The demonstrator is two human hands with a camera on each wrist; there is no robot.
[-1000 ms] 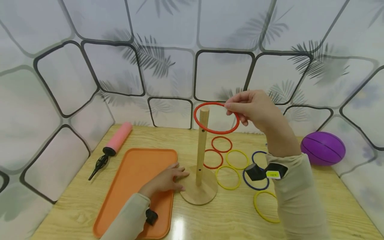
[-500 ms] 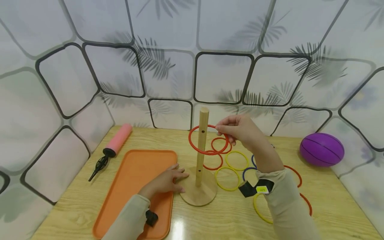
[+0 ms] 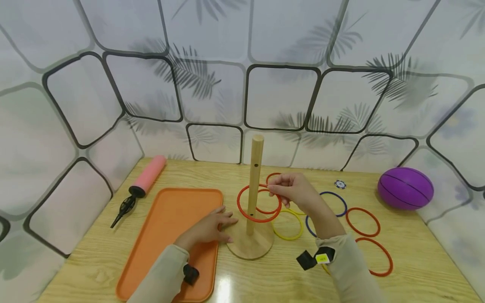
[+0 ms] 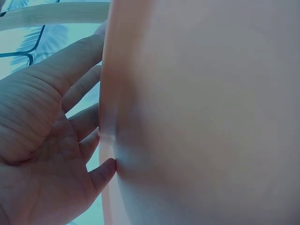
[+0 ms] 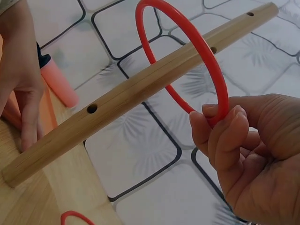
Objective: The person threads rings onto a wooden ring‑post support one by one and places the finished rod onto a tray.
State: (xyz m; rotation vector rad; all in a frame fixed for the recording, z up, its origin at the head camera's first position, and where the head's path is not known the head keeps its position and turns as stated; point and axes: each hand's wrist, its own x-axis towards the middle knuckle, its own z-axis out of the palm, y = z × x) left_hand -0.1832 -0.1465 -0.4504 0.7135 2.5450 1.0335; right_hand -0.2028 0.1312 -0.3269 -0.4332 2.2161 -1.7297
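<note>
With a pinching grip, our right hand (image 3: 297,192) holds a red ring (image 5: 218,79) around the wooden post (image 3: 255,176); our left hand (image 3: 207,227) lies loosely spread at the round base (image 3: 251,249).

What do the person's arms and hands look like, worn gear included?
The bare left hand and right hand emerge from a light beige fabric left sleeve and matching right sleeve. A small, boxy black left wrist device and similar right wrist device show, the latter beside a yellow-and-white label.
</note>
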